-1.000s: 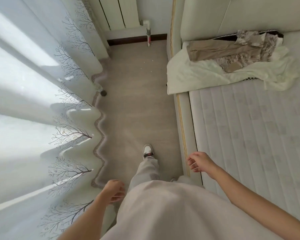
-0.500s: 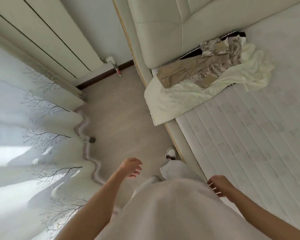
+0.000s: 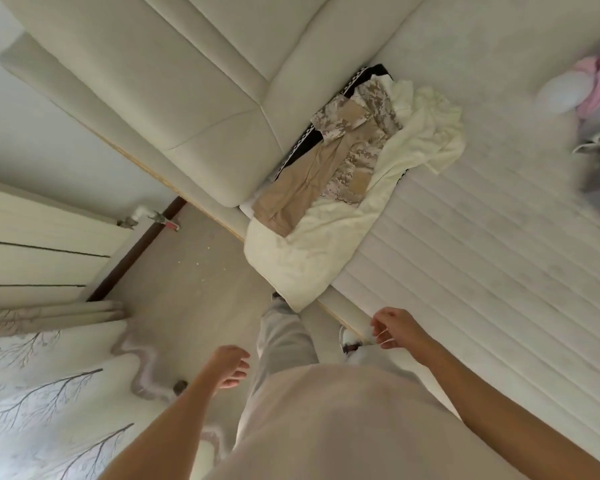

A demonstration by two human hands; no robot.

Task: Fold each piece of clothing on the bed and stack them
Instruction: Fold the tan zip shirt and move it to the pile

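Clothes pile (image 3: 347,168) sits at the head of the bed (image 3: 482,271), unfolded. Both left hand (image 3: 227,365) and right hand (image 3: 394,329) are loose, holding nothing. It's light floppy fabric, so I'd probably grab shoulders or waistband.

A bare quilted bed (image 3: 482,271) carries a heap of clothes at its headboard corner: a cream garment (image 3: 329,247) overhanging the edge, tan trousers (image 3: 298,188) and a camouflage piece (image 3: 354,154) on top.

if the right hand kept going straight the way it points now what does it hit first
Probably the cream garment hanging over the bed edge; the right hand hovers empty just short of it, though depth is unclear.
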